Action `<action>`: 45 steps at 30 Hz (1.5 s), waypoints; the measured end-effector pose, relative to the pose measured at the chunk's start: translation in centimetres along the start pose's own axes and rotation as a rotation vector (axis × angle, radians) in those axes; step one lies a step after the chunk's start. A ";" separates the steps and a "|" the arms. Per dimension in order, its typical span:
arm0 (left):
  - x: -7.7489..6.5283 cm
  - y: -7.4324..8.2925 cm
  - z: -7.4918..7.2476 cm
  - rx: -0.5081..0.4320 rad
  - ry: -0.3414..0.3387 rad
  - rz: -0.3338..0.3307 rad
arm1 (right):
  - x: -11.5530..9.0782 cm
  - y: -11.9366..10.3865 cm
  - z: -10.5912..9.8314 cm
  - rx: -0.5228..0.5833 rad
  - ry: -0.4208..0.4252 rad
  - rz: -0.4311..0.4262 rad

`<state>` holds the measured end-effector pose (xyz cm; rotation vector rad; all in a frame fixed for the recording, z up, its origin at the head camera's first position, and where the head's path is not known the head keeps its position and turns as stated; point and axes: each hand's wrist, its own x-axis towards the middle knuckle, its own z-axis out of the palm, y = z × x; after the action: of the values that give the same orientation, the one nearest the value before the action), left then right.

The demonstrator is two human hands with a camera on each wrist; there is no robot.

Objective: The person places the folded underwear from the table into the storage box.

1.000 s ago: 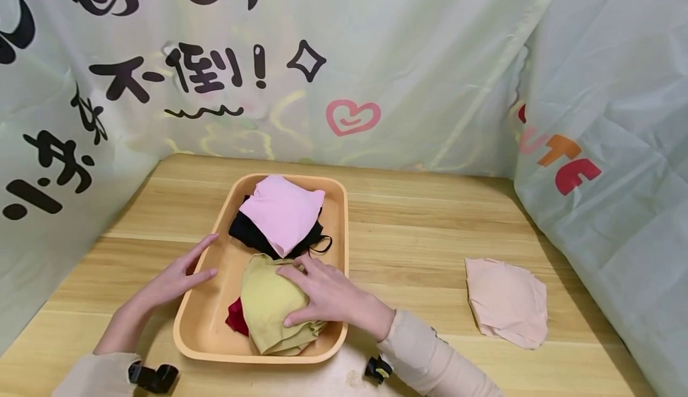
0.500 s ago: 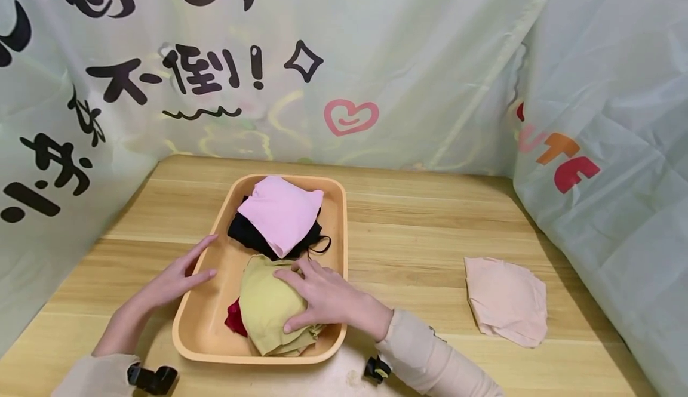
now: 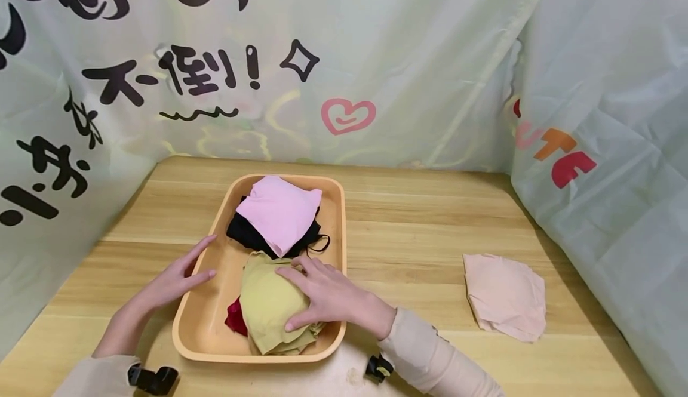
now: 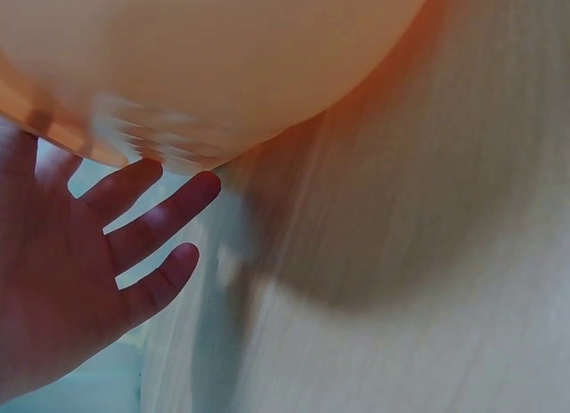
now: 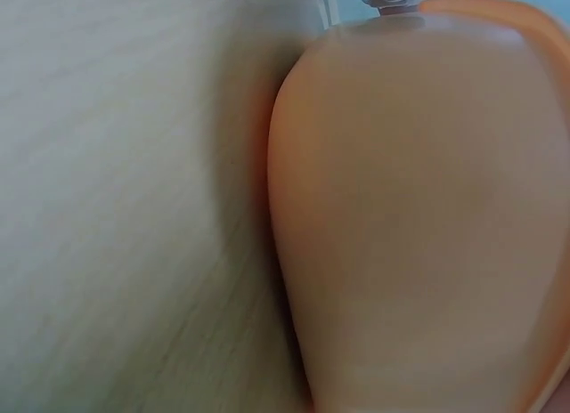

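Observation:
In the head view, an orange tray (image 3: 206, 316) stands on the table before me. A folded yellow-green garment (image 3: 267, 301), domed like a bra cup, lies in its near half over a dark red cloth (image 3: 235, 318). My right hand (image 3: 328, 292) rests on the garment with thumb and fingers spread. My left hand (image 3: 174, 280) is at the tray's left side, thumb and index finger over the rim. Its other fingers (image 4: 169, 217) stretch out by the outer wall in the left wrist view. A folded pink garment (image 3: 282, 212) sits on a black garment (image 3: 249, 234) in the far half.
A folded pale peach garment (image 3: 505, 298) lies on the wooden table (image 3: 408, 230) to the right of the tray. Printed cloth hangings (image 3: 419, 68) stand behind the table and along both sides.
The head view has shifted slightly. Both hands, the tray and the garments keep almost the same places.

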<state>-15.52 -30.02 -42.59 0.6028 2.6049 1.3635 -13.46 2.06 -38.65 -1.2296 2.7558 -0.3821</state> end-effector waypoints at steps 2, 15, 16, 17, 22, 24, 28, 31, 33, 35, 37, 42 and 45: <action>0.0 -0.1 0.0 0.001 0.001 0.002 | -0.1 0.1 0.0 0.007 0.011 -0.007; -0.1 0.0 0.0 -0.026 0.003 0.018 | -0.7 1.0 -1.0 0.120 0.077 0.011; -0.1 0.0 0.0 -0.027 0.004 0.020 | -0.8 1.1 -1.1 0.141 0.084 0.016; -0.1 0.0 0.0 -0.030 0.005 0.023 | -0.8 1.2 -1.2 0.164 0.093 0.022; -0.1 0.0 0.0 -0.033 0.004 0.020 | -1.1 1.7 -1.4 0.316 0.163 0.007; -0.2 0.0 0.0 -0.034 0.001 0.014 | -1.2 1.9 -1.5 0.377 0.186 -0.005; -0.2 0.0 0.0 -0.039 -0.001 0.012 | -1.4 2.3 -1.6 0.485 0.223 -0.011; -0.2 0.0 0.0 -0.037 0.002 0.017 | -1.7 2.6 -1.8 0.603 0.227 0.012; -0.2 0.0 0.0 -0.034 0.003 0.020 | -1.9 2.8 -2.0 0.687 0.211 0.035; -0.2 0.0 0.0 -0.030 0.002 0.014 | -2.1 3.1 -2.2 0.748 0.190 0.059; -0.2 0.1 -0.1 -0.026 -0.001 0.004 | -2.4 3.3 -2.3 0.791 0.176 0.070; -0.1 0.2 0.0 -0.013 -0.003 -0.004 | -3.0 3.7 -2.5 0.829 0.196 0.057; -0.1 0.1 0.0 -0.018 -0.001 0.001 | -3.5 4.1 -2.6 0.830 0.217 0.063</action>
<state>-15.44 -29.98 -42.47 0.6027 2.5887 1.3848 -14.58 7.79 -37.31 -0.8964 2.3117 -1.5205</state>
